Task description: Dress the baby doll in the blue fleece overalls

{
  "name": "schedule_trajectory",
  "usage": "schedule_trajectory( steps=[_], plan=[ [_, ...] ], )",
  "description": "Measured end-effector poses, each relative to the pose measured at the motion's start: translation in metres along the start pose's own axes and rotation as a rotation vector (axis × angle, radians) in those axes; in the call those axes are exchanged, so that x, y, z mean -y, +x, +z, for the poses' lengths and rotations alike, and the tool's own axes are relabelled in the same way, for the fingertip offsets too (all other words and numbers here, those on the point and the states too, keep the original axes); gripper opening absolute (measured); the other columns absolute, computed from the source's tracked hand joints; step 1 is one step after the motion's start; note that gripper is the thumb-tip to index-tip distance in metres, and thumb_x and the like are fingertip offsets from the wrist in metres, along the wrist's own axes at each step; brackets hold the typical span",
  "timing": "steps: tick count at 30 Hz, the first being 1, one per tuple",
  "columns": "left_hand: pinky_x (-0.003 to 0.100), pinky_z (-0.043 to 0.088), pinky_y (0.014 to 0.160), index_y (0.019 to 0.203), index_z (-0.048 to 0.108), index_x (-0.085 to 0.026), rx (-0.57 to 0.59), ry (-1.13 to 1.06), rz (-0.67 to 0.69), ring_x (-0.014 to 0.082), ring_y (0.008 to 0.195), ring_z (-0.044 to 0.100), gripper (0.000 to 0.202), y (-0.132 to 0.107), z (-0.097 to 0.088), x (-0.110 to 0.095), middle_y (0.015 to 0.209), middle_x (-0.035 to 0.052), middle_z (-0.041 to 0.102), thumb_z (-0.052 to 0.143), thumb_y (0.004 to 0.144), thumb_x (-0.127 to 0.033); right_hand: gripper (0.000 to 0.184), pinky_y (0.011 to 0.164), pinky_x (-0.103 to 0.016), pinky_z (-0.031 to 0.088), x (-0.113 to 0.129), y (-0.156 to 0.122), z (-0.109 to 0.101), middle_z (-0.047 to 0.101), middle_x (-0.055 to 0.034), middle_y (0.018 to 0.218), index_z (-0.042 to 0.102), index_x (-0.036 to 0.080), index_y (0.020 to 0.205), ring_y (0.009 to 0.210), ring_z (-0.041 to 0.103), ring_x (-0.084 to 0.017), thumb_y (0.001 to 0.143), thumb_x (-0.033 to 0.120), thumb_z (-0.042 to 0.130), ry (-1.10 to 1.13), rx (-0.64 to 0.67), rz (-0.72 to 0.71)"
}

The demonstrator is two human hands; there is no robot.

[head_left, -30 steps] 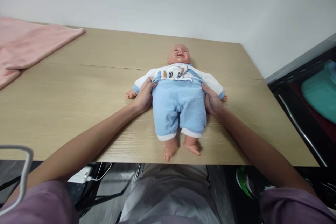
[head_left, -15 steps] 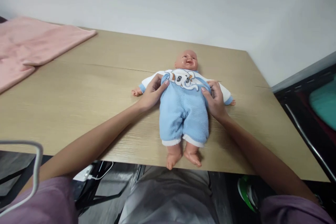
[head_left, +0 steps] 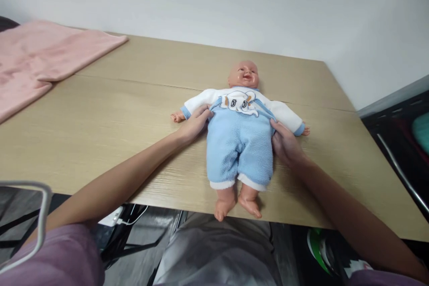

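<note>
A baby doll (head_left: 244, 73) lies on its back on the wooden table (head_left: 100, 120), feet toward me at the near edge. It wears a white top with an elephant picture and fluffy light-blue trousers (head_left: 238, 143). My left hand (head_left: 195, 124) pinches the trousers' waist on the doll's left-of-picture side, under its arm. My right hand (head_left: 285, 144) grips the waist edge on the other side, fingers curled into the cloth. Both forearms reach in from the bottom corners.
A pink cloth (head_left: 40, 60) lies spread at the table's far left corner. A white wire hanger (head_left: 36, 219) pokes in at the lower left. Dark shelving (head_left: 398, 143) stands to the right of the table, and a white wall rises behind it.
The trousers' waist has come down from the doll's chest, uncovering the elephant picture. Both my hands slid down the doll's sides, and the view shifted slightly left.
</note>
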State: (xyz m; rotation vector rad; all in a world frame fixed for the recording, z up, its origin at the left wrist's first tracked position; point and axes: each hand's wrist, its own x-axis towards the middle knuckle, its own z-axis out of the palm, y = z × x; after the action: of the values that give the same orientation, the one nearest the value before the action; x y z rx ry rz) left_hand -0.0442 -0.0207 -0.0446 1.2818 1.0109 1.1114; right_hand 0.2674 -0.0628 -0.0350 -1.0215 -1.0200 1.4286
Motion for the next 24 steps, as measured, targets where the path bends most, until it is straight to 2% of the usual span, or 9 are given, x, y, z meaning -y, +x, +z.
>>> schedule_trajectory(
  steps=[3,6,9,13,16,18,21,24],
  plan=[
    [0.033,0.039,0.071,0.105,0.059,-0.024,-0.003,-0.15,-0.023,0.0174,0.075,0.045,0.027,0.0,0.006,0.006,0.085,-0.0015,0.051,0.076,0.1,-0.045,0.035,0.13,-0.055,0.06,0.004,0.004,0.003,0.086,-0.0049,0.138,0.08,0.032,0.111,0.153,0.069,-0.037,0.092,0.059,0.09,0.032,-0.027,0.003],
    [0.033,0.044,0.074,0.11,0.059,-0.025,0.027,-0.153,0.019,0.0192,0.081,0.052,0.04,0.004,0.006,0.008,0.092,0.0005,0.056,0.08,0.101,-0.058,0.037,0.128,-0.054,0.061,0.005,0.008,0.003,0.086,-0.0059,0.136,0.079,0.032,0.111,0.152,0.07,-0.036,0.092,0.061,0.091,0.027,-0.019,-0.034],
    [0.036,0.046,0.078,0.112,0.062,-0.025,0.043,0.029,0.082,0.021,0.085,0.054,0.044,0.008,-0.001,0.005,0.094,0.0016,0.058,0.078,0.102,-0.064,0.041,0.126,-0.055,0.062,0.004,0.015,0.001,0.086,-0.0063,0.132,0.077,0.032,0.111,0.146,0.072,-0.036,0.089,0.062,0.094,0.002,0.005,-0.083],
    [0.04,0.051,0.093,0.111,0.063,-0.024,0.066,0.25,0.132,0.024,0.095,0.057,0.033,0.009,-0.011,-0.004,0.102,0.0034,0.063,0.072,0.101,-0.055,0.045,0.116,-0.054,0.064,0.0,0.023,-0.009,0.083,-0.0043,0.11,0.069,0.032,0.101,0.123,0.078,-0.035,0.085,0.067,0.093,-0.08,-0.006,-0.098],
    [0.046,0.053,0.107,0.109,0.059,-0.024,0.066,0.404,0.142,0.0287,0.108,0.06,0.025,0.007,-0.014,-0.01,0.111,0.0059,0.067,0.062,0.099,-0.047,0.043,0.105,-0.05,0.064,-0.003,0.023,-0.021,0.072,-0.0021,0.092,0.063,0.031,0.092,0.103,0.074,-0.032,0.093,0.069,0.083,-0.297,-0.001,-0.141],
    [0.052,0.052,0.111,0.104,0.057,-0.025,0.068,0.589,0.16,0.0324,0.109,0.061,0.023,0.005,-0.016,-0.011,0.108,0.0078,0.066,0.058,0.097,-0.046,0.042,0.104,-0.049,0.061,-0.002,0.02,-0.028,0.066,-0.0018,0.088,0.061,0.03,0.086,0.096,0.068,-0.029,0.098,0.067,0.076,-0.528,-0.03,-0.214],
    [0.063,0.051,0.115,0.095,0.053,-0.026,0.092,0.8,0.188,0.0393,0.112,0.061,0.026,0.003,-0.016,-0.012,0.101,0.0113,0.065,0.053,0.098,-0.051,0.042,0.11,-0.052,0.057,0.0,0.014,-0.031,0.067,-0.0034,0.088,0.061,0.029,0.08,0.095,0.064,-0.03,0.1,0.065,0.072,-0.764,-0.079,-0.288],
    [0.068,0.05,0.123,0.105,0.06,-0.024,0.115,0.748,0.152,0.0426,0.124,0.063,0.033,0.001,-0.015,-0.01,0.113,0.0143,0.071,0.047,0.101,-0.053,0.037,0.123,-0.055,0.055,0.0,0.01,-0.022,0.081,-0.0065,0.106,0.072,0.029,0.092,0.116,0.072,-0.035,0.097,0.065,0.075,-0.632,-0.058,-0.214]
  ],
)
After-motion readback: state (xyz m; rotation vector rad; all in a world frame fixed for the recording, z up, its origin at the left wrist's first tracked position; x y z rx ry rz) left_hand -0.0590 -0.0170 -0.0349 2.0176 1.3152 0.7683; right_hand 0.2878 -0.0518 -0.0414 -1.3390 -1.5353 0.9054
